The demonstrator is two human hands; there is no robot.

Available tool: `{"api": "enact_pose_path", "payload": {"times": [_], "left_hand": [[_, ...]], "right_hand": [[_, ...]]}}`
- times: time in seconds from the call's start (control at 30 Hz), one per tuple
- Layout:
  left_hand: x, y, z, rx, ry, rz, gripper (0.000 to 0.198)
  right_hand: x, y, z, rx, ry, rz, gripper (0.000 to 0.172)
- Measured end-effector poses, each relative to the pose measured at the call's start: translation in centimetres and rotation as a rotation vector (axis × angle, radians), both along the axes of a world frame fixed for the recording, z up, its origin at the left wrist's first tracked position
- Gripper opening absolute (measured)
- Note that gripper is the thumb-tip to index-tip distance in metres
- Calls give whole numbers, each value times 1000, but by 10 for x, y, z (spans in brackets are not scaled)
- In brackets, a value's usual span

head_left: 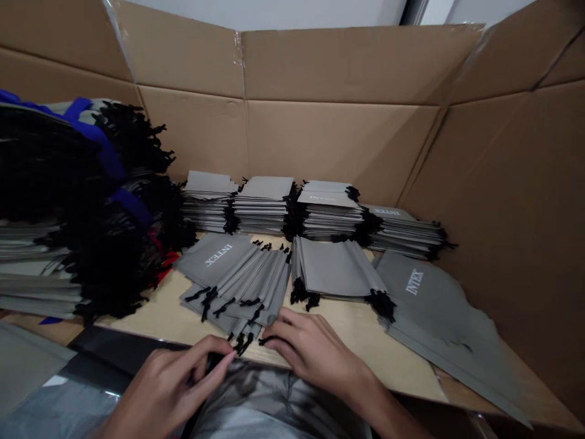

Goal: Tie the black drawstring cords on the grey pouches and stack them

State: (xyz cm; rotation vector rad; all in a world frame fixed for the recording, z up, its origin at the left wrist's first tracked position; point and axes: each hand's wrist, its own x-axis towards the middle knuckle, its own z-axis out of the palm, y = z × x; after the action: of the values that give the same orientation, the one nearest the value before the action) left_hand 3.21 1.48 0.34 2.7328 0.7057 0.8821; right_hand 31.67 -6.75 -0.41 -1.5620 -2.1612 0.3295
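A fanned pile of grey drawstring bags [242, 265] lies in front of me, the top-left one printed INTEX. Black knotted cord ends stick out along its edges. At the pile's near corner, my left hand [180, 372] pinches a black drawstring [244, 345] between thumb and forefinger. Just to its right, my right hand [315, 347] is closed, thumb and fingers together on another black cord end [269, 339]. Its fingers also rest against the lowest bags. A neater stack of grey bags [338, 268] sits right of the fan, its cords at the near corners.
Stacked bags [265, 204] line the back by a cardboard wall [338, 67]. Large bundles with black cords [123, 244] and blue straps [98, 137] rise at left. Larger INTEX bags [439, 317] lie at right, overhanging the board [356, 341]. Clear plastic [59, 408] shows lower left.
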Motion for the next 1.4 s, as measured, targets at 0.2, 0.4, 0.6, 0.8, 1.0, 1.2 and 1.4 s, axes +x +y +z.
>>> {"api": "enact_pose_path", "payload": {"times": [0.2,0.4,0.6,0.8,1.0,1.2,1.4], "left_hand": [[13,1,-1,-76,64,-30,11],[37,3,-3,-76,-50,-59,16],[52,3,-10,-191,-96,-91,23],[58,0,-4,-263,-210,-56,8],[38,3,-5,-321,-98,-20,14],[6,11,5,-323,-39,68,21],[-7,12,-3,-149,113,-4,20]], "right_hand": [[-3,0,-8,108,46,-17,13],[-3,0,-14,153,296,-29,18],[-8,-2,-13,162,493,-56,18],[-10,-5,-7,106,593,-54,14],[-7,-6,-6,58,495,-29,30],[-8,-5,-10,66,413,-55,22],[-8,-6,-7,64,405,-62,23]]}}
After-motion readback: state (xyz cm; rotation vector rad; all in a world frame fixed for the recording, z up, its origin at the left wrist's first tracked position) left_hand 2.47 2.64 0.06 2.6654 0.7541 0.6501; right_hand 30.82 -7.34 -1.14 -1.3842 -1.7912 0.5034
